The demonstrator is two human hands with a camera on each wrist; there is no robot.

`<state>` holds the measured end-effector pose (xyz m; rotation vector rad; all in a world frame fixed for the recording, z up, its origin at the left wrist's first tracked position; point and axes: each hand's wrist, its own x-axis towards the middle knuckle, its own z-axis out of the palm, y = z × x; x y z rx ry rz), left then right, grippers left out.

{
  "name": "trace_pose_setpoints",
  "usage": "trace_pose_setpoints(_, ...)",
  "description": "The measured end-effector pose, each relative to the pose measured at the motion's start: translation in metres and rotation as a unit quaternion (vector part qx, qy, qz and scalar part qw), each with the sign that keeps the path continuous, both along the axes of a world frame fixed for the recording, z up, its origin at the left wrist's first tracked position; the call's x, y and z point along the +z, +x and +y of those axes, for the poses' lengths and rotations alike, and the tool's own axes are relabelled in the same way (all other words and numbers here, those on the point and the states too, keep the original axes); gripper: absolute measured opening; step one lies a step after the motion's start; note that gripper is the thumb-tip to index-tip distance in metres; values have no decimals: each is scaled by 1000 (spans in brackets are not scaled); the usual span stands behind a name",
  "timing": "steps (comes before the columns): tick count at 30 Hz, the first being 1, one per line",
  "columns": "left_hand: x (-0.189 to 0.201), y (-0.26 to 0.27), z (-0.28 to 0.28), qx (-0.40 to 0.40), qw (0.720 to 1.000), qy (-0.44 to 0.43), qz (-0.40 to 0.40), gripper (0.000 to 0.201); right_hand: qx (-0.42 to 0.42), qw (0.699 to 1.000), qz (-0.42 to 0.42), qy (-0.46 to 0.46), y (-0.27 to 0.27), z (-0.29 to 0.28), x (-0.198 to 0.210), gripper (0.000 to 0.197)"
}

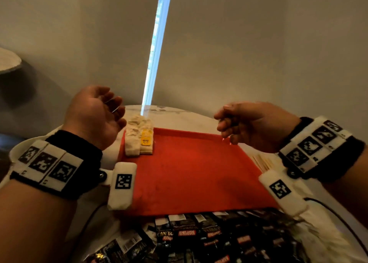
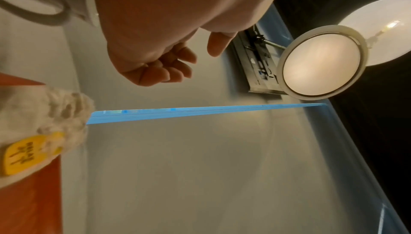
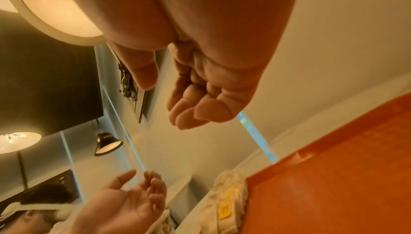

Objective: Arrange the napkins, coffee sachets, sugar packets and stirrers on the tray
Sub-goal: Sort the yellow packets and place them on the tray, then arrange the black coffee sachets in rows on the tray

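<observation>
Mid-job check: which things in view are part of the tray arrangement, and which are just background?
Job items:
- red tray
- napkins, already standing at the tray's far left corner
- coffee sachets, heaped on the table in front of the tray
- stirrers, on the table right of the tray
- left hand and right hand, both empty above the tray

Background:
- round ceiling lamp
- black lamp

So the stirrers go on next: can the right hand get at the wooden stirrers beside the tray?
Probably yes: the right hand holds nothing, and the stirrers lie uncovered just below its wrist, beside the tray.
</observation>
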<state>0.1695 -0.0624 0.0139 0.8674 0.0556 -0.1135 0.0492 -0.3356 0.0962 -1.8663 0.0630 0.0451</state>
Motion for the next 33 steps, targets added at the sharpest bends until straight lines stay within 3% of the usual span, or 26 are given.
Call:
trace_pose_setpoints(3,16,-18,-6,-8,999,9,-32,13,-42,998,-3,-47,-54,-41,13,34)
trace_pose_setpoints(7,47,-52,-17,-38,995,28,-90,20,-81,985,28,-151,-102,-78,5,17)
trace_pose_setpoints(11,76,-91,-44,-93,984,55,-143,19,-60,943,78,-318,-135,-95,-14,23)
trace_pose_setpoints(14,87,-123,-79,-143,975,59,-162,16,-13,928,126,-351,-152,-92,-29,37)
trace_pose_setpoints(18,77,-152,-130,-200,971,55,-120,21,66,891,181,-412,-167,-89,-54,83)
trace_pose_setpoints(22,54,-167,-158,-225,970,50,-80,21,92,886,166,-423,-169,-87,-68,94)
trace_pose_setpoints(24,41,-166,-160,-229,970,41,-69,20,91,883,132,-440,-166,-82,-69,94)
trace_pose_setpoints(26,30,-163,-157,-226,972,32,-60,20,101,861,112,-487,-158,-75,-72,91)
trace_pose_setpoints(29,20,-160,-151,-220,974,29,-45,20,107,839,108,-523,-143,-66,-82,68)
trace_pose_setpoints(33,18,-158,-137,-219,974,24,-51,21,98,840,85,-527,-134,-61,-84,39)
